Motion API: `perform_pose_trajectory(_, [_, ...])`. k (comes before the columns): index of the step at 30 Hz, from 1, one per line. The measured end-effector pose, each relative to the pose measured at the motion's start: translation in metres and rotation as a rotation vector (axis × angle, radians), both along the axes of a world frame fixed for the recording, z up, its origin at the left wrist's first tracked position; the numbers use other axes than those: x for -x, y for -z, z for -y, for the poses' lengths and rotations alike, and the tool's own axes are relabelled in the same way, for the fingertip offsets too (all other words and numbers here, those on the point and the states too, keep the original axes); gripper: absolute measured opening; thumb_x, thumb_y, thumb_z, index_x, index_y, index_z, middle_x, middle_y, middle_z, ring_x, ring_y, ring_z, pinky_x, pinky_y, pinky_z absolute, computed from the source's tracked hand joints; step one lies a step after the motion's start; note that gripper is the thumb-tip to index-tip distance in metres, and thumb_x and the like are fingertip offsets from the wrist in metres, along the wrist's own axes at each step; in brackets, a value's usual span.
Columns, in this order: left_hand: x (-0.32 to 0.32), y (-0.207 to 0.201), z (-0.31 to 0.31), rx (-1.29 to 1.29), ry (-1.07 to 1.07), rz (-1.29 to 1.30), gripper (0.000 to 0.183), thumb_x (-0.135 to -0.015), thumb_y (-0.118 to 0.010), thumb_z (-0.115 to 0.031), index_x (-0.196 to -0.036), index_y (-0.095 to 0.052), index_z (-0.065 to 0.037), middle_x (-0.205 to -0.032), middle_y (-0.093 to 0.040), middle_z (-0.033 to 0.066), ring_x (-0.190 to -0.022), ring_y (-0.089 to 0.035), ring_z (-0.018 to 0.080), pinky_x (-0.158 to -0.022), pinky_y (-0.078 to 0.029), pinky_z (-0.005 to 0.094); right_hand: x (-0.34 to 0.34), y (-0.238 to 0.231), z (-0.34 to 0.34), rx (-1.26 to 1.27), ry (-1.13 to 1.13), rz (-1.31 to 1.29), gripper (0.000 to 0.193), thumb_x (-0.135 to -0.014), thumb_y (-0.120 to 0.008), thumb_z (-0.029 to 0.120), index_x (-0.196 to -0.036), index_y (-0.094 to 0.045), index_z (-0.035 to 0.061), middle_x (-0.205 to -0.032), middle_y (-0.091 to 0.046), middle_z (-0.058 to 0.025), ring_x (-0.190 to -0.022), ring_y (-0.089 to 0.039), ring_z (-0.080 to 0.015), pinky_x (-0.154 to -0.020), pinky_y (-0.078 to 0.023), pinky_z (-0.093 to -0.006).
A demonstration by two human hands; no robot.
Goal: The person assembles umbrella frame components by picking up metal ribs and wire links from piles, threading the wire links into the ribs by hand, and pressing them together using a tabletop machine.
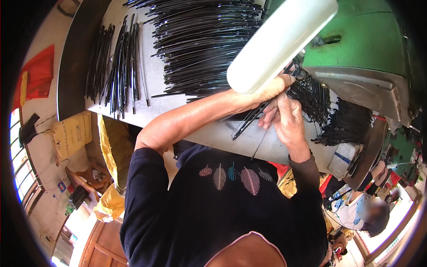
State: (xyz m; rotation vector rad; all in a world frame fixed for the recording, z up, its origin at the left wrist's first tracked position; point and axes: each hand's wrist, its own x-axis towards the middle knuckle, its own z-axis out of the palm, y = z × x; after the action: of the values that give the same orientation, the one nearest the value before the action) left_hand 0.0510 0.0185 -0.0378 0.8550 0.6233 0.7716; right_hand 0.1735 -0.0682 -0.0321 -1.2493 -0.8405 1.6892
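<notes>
My left hand [276, 86] reaches across to the right, partly hidden behind a long white lamp-like tube [280, 44]. Its fingers are closed around a few thin black rods [245, 127], which slant down toward the table's near edge. Just below it, my right hand [290, 116] is closed, with thumb and fingers pinching a single thin rod [261, 143] that points down toward my shirt. Both hands are close together beside a green machine [356, 44]. The exact grip of the left fingertips at the machine is hard to make out.
A wide pile of black rods [200, 49] covers the metal table [147, 109], with smaller bundles [120, 66] at its left. More rods [347, 122] heap below the machine. A clear plastic box [342, 159] sits at the right edge. Another person [367, 211] is at far right.
</notes>
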Motion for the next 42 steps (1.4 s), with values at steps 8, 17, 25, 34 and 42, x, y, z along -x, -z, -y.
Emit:
perform_pose_trajectory(8, [-0.003, -0.008, 0.0, 0.013, -0.036, -0.048, 0.019, -0.079, -0.06, 0.005, -0.094, -0.048, 0.001, -0.063, -0.057, 0.0023, -0.054, -0.052, 0.0056, -0.044, -0.039, 0.021, 0.003, -0.006, -0.005, -0.044, 0.016, 0.054, 0.05, -0.096, -0.042, 0.038, -0.071, -0.055, -0.0032, -0.053, -0.055, -0.0105, -0.044, -0.056, -0.0208, -0.046, -0.051, -0.0314])
perform_pose_trajectory(17, [-0.008, -0.003, -0.006, -0.121, -0.049, 0.033, 0.016, -0.078, -0.057, 0.006, -0.091, -0.049, 0.002, -0.064, -0.059, 0.0044, -0.053, -0.054, 0.0077, -0.046, -0.042, 0.023, -0.006, -0.005, -0.013, -0.028, 0.06, 0.042, 0.051, -0.097, -0.04, 0.038, -0.071, -0.056, -0.0018, -0.049, -0.052, -0.0078, -0.045, -0.058, -0.0221, -0.04, -0.047, -0.0275])
perform_pose_trajectory(25, [-0.012, -0.006, -0.005, 0.059, -0.141, 0.025, 0.015, -0.076, -0.058, 0.005, -0.089, -0.052, 0.004, -0.068, -0.06, 0.0073, -0.056, -0.056, 0.0104, -0.048, -0.044, 0.0241, -0.006, -0.009, -0.011, 0.041, 0.067, 0.018, 0.051, -0.098, -0.038, 0.038, -0.07, -0.056, -0.0008, -0.049, -0.051, -0.0081, -0.041, -0.054, -0.0204, -0.043, -0.048, -0.0295])
perform_pose_trajectory(34, [-0.014, -0.017, -0.019, 0.132, -0.026, -0.052, 0.003, -0.075, -0.061, -0.005, -0.077, -0.061, -0.003, -0.066, -0.06, 0.0042, -0.05, -0.053, 0.0102, -0.044, -0.04, 0.0222, -0.013, -0.016, -0.004, -0.088, 0.117, 0.251, 0.049, -0.097, -0.04, 0.039, -0.081, -0.058, -0.0035, -0.06, -0.057, -0.0072, -0.048, -0.055, -0.0147, -0.049, -0.046, -0.0231])
perform_pose_trajectory(42, [-0.011, -0.016, -0.02, 0.083, 0.018, -0.09, 0.005, -0.077, -0.06, -0.004, -0.082, -0.06, -0.002, -0.068, -0.06, 0.0075, -0.054, -0.057, 0.0112, -0.044, -0.043, 0.0216, -0.014, -0.005, 0.052, -0.562, -0.026, 1.287, 0.01, -0.075, -0.069, 0.008, -0.082, -0.063, 0.0037, -0.072, -0.057, -0.0075, -0.057, -0.057, -0.0226, -0.052, -0.045, -0.0323])
